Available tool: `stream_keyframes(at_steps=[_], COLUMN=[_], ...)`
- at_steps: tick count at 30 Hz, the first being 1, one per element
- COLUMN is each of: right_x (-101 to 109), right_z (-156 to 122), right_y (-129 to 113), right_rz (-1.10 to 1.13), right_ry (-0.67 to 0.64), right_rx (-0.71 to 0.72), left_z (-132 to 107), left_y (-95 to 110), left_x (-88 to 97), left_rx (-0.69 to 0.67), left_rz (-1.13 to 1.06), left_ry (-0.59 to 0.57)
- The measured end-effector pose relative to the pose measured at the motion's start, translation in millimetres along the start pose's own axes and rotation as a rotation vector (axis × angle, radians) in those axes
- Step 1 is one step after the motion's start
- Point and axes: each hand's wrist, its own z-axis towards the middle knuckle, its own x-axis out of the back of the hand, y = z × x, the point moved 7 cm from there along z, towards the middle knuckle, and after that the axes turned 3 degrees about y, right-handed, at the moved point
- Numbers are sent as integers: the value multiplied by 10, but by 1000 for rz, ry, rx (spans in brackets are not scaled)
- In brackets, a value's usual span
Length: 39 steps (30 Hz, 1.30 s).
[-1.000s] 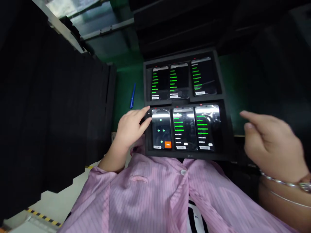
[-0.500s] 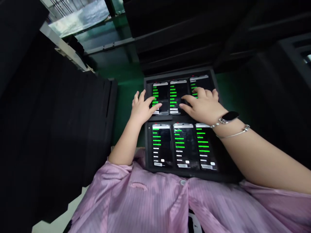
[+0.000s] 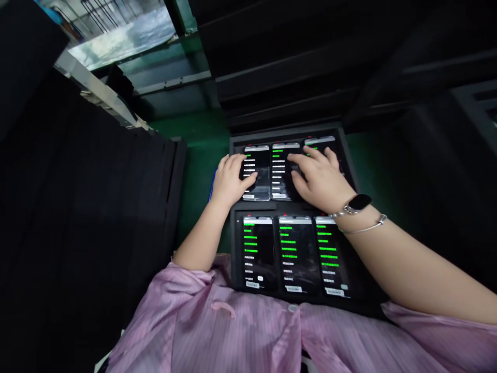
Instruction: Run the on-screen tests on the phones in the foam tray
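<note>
A black tray (image 3: 254,206) holds smartphones in two rows of three, their lit screens showing text lists. My left hand (image 3: 230,178) is open at the tray's left edge, its thumb and a fingertip over the far-left phone (image 3: 262,181). Fingers spread, my right hand (image 3: 320,173) hovers over or touches the far-middle phone (image 3: 280,171) and the far-right phone (image 3: 318,141), which it partly covers. Nearer my body lie the near-left phone (image 3: 258,254), near-middle phone (image 3: 297,254) and near-right phone (image 3: 330,259), with green and white lines. Contact with the screens is hard to tell.
Stacked black trays or panels (image 3: 97,207) rise at the left. Dark ridged stacks (image 3: 279,67) stand behind the tray. The green surface (image 3: 194,176) shows around it. A blue edge (image 3: 212,185) shows beside my left hand. Far left, a pale rail (image 3: 97,83) runs diagonally.
On the far-left and far-middle phones, the mostly green lists now show mainly white lines. My right hand has shifted slightly left over the phones. The tray sits lower in view.
</note>
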Motion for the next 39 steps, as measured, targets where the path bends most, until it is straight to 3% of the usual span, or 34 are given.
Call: stream_keyframes(at_steps=[8,10,14,17,25,34,37,39], right_x=[-125,4,412,520,292,138,141,207], right_z=[58,58,-23,-81,-70,-302,-320,-190], right_y=[89,164,372,478,685,1195,1216,1140], right_rz=[85,111,132,119,134,310,331,287], right_ry=[-5,59,314,361,200,355,386,383], right_rx=[-17,-38,-135,-183,-311,-540,-539,-483], left_z=[15,18,22,28,24,-96,-112,8], left_y=[20,14,-12,-25,-92,-148,-119,-47], left_x=[-13,-27,-49,-56,-102,-208,-145,-49], left_rx=[-17,-14,11,19,13,57,92,76], left_rz=[7,20,63,63,-70,-164,-72,18], left_ry=[-42,-62,-88,-99,-93,-104,-108,-70])
